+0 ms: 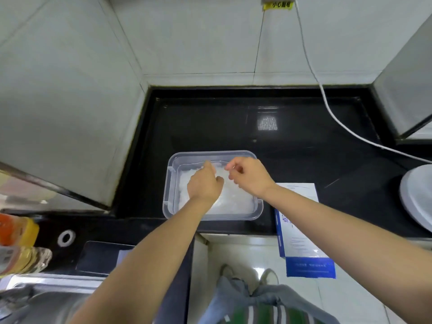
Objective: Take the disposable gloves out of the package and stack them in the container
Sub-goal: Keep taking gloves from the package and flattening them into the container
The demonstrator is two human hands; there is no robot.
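Note:
A clear plastic container (170,183) stands at the front edge of the black counter (292,141). A layer of thin translucent gloves (236,197) lies inside it. Both hands are over the container. My left hand (204,183) has its fingers bent, and the fingertips pinch the far edge of a clear glove. My right hand (249,175) pinches the same thin glove edge close beside it. The blue and white glove package (301,232) lies to the right of the container and juts out over the counter's front edge.
A white cable (332,113) runs down the tiled wall and across the counter to the right. A round white lid or plate (418,197) sits at the far right. At the lower left are a sink (46,302) and bottles (16,244).

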